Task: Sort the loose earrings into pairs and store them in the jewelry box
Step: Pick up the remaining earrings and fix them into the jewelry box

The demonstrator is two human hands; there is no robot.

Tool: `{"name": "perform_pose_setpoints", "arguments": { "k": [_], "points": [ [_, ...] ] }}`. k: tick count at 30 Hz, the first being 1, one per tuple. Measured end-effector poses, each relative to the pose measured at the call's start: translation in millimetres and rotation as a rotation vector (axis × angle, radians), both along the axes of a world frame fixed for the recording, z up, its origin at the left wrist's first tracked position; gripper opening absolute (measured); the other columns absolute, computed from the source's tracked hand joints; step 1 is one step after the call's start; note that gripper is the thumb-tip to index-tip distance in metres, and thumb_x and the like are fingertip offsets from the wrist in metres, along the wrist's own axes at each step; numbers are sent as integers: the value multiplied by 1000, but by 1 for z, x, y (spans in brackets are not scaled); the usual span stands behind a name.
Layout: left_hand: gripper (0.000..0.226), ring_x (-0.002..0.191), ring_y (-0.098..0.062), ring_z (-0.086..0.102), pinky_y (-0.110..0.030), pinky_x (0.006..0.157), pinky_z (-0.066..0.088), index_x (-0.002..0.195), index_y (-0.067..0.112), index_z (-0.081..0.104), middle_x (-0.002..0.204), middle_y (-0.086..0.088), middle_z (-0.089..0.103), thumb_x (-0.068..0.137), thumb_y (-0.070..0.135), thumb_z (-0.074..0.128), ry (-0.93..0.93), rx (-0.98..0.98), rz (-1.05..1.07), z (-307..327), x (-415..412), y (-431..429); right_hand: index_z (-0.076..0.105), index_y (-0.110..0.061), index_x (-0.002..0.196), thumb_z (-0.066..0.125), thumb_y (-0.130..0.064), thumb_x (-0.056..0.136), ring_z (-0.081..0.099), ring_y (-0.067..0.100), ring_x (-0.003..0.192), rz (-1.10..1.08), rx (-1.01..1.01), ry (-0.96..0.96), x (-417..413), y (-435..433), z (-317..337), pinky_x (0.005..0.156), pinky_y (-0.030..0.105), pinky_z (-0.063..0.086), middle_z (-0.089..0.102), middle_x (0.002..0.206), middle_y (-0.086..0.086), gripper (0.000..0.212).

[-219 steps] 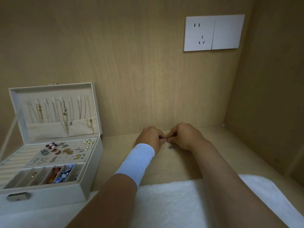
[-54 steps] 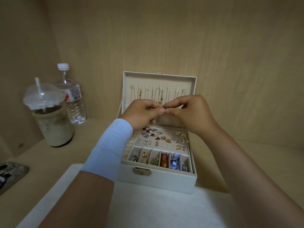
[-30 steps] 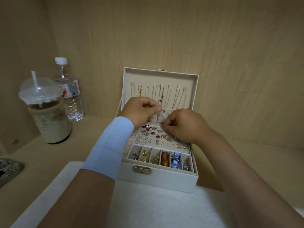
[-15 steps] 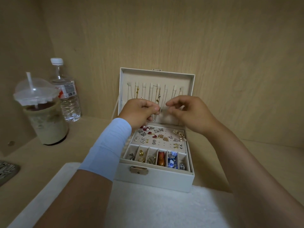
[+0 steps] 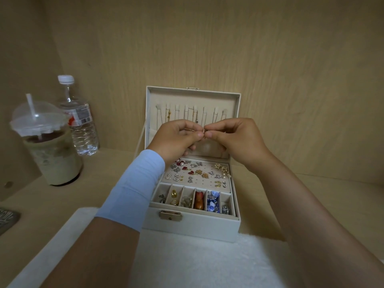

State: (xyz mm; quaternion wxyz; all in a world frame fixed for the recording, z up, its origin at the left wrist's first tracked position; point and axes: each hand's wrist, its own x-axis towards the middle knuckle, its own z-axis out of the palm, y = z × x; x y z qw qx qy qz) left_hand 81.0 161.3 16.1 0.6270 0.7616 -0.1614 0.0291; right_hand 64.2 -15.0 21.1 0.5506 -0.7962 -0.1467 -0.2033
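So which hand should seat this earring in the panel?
Probably right hand: both pinch the earring, but the stud panel's bare holes lie right of centre; the left hand's sleeve overlaps its left edge.

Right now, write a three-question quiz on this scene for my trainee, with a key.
1. True or false: the left hand and right hand together pinch a small gold earring above the open jewelry box.
2. What stands to the left of the box? A) a lidded cup and a water bottle; B) a lamp; C) a stack of books.
3. Which forearm wears the light blue sleeve?

Key: 1 true; 2 A; 3 left.
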Motion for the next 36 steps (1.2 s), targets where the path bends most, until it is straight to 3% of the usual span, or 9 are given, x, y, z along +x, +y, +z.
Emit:
{"name": "perform_pose_setpoints", "arguments": {
  "k": [2,5,8,11,20,32,36],
  "points": [
    [9,72,-11,64,-24,65,56,97,20,73,88,1,73,90,17,68,-52,82,5,-3,3,0,79,-7,93,79,-5,82,64,-7,60,-13,-62,6,1,-4,-1,62,8,48,73,72,-11,12],
    [10,88,-4,64,-26,84,51,93,28,75,95,13,72,90,24,66,-171,412,45,-9,6,2,81,-19,85,84,-17,78,70,-2,73,-62,-330,83,3,-15,-7,75,22,56,76,76,-11,8],
    [10,91,-1,62,-25,89,49,93,29,77,97,16,72,89,27,68,-171,648,22,-13,7,4,80,-28,78,87,-27,74,70,1,75,-69,-544,191,2,-18,-14,83,36,59,75,76,-16,9],
    [10,92,-4,63,-30,93,52,91,30,79,95,16,71,88,29,70,-180,775,-3,-15,8,4,77,-31,74,87,-33,73,67,-2,72,-89,-658,201,0,-12,-16,80,35,59,73,73,-19,10],
    [9,90,-3,64,-33,94,53,89,30,79,91,17,73,87,29,71,-183,780,5,-17,10,4,74,-30,71,82,-35,78,64,-2,70,-148,-792,117,-1,-3,-16,69,26,56,69,69,-20,11],
    [12,93,-6,64,-34,95,53,91,31,79,97,14,72,87,24,70,-183,785,5,-16,7,3,75,-31,79,73,-37,83,63,5,75,-194,-989,51,-2,5,-14,66,26,52,70,77,-15,7],
    [11,93,-6,63,-33,94,52,90,31,79,96,14,71,87,24,70,-177,788,11,-16,7,2,75,-31,79,69,-44,87,63,5,71,-134,-1004,116,-2,3,-10,61,25,48,71,74,-13,17]
  ]
}}
